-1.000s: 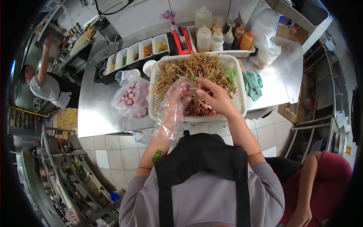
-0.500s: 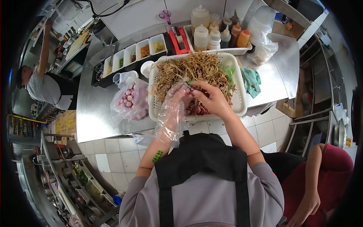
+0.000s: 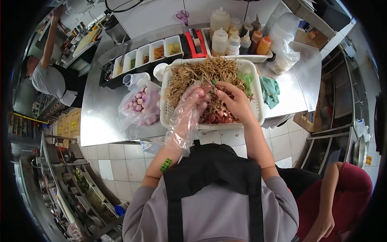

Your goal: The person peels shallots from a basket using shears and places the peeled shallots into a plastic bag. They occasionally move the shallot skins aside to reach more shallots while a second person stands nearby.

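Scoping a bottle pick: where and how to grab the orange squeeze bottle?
I'd grip the orange squeeze bottle around its body, below the tapered nozzle and above the white basket rim, coming from the near side, slightly right. It stands roughly upright at the row's right end; the reddish-brown bottle crowds its left, and the rounded body should hold better than the narrow nozzle.

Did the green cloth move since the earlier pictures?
No. The green cloth still lies in the same spot on the shiny table, just right of the white basket.
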A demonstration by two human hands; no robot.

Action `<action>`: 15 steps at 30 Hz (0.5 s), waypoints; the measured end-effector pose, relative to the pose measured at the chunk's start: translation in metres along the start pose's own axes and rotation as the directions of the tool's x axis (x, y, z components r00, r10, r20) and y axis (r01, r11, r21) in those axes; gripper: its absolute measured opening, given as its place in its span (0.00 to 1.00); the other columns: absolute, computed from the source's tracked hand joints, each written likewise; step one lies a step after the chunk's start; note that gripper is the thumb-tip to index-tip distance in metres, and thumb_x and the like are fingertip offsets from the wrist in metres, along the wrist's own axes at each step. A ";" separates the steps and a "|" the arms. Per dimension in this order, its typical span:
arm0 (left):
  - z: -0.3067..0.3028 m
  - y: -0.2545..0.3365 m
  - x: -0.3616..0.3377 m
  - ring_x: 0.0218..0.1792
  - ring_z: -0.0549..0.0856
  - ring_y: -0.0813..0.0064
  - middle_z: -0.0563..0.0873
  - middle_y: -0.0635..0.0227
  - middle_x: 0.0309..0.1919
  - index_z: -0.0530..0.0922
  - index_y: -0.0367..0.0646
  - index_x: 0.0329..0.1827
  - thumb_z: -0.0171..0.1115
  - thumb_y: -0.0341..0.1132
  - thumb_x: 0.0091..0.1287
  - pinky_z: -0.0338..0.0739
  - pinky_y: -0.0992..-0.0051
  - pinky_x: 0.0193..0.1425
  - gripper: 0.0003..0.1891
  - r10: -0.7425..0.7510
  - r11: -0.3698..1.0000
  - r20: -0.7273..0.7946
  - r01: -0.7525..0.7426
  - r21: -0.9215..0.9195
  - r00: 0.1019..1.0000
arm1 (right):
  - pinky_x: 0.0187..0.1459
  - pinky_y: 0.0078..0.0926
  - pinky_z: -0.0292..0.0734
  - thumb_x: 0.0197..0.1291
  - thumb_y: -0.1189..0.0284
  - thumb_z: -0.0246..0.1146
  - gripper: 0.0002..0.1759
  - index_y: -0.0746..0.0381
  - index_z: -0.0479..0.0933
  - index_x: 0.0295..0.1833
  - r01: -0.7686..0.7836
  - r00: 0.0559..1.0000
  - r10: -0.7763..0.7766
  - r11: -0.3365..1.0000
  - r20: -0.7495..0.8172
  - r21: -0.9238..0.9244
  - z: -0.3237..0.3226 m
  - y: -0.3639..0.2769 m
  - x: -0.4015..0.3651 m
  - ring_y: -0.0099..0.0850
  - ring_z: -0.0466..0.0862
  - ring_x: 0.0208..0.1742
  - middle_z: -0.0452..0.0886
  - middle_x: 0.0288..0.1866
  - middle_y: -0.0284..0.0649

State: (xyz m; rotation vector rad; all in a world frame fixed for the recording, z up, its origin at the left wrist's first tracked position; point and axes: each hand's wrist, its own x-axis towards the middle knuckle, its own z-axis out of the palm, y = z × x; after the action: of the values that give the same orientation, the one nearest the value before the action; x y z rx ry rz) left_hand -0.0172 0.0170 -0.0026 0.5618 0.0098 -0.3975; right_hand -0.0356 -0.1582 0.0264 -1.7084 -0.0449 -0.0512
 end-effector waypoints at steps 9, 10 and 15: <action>0.002 -0.003 0.005 0.45 0.83 0.73 0.81 0.62 0.46 0.73 0.37 0.53 0.59 0.27 0.66 0.84 0.82 0.45 0.13 0.054 0.997 -0.009 -0.055 -0.059 0.998 | 0.52 0.28 0.72 0.62 0.65 0.62 0.23 0.62 0.72 0.60 0.111 0.985 -0.141 0.957 -0.095 -0.270 -0.010 0.003 -0.006 0.34 0.81 0.48 0.82 0.48 0.46; -0.002 -0.006 0.007 0.45 0.83 0.73 0.81 0.62 0.46 0.73 0.37 0.53 0.59 0.27 0.66 0.84 0.82 0.45 0.13 0.053 0.997 -0.008 -0.053 -0.059 0.999 | 0.52 0.29 0.72 0.62 0.64 0.62 0.24 0.61 0.70 0.62 0.081 0.996 -0.073 0.973 0.045 -0.216 -0.009 -0.003 -0.010 0.35 0.81 0.49 0.82 0.49 0.46; 0.001 -0.006 0.005 0.44 0.82 0.77 0.81 0.65 0.46 0.73 0.38 0.55 0.59 0.27 0.66 0.81 0.81 0.47 0.14 0.080 0.997 -0.021 -0.080 0.017 0.997 | 0.52 0.26 0.71 0.63 0.67 0.62 0.26 0.61 0.68 0.65 0.106 0.985 -0.076 0.977 0.158 -0.186 0.008 -0.012 -0.015 0.28 0.78 0.48 0.80 0.50 0.39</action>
State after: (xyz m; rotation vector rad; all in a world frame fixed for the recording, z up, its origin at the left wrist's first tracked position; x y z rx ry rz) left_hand -0.0150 0.0104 -0.0055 0.5810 0.0046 -0.3141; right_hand -0.0514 -0.1488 0.0362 -1.9017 -0.2373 0.0052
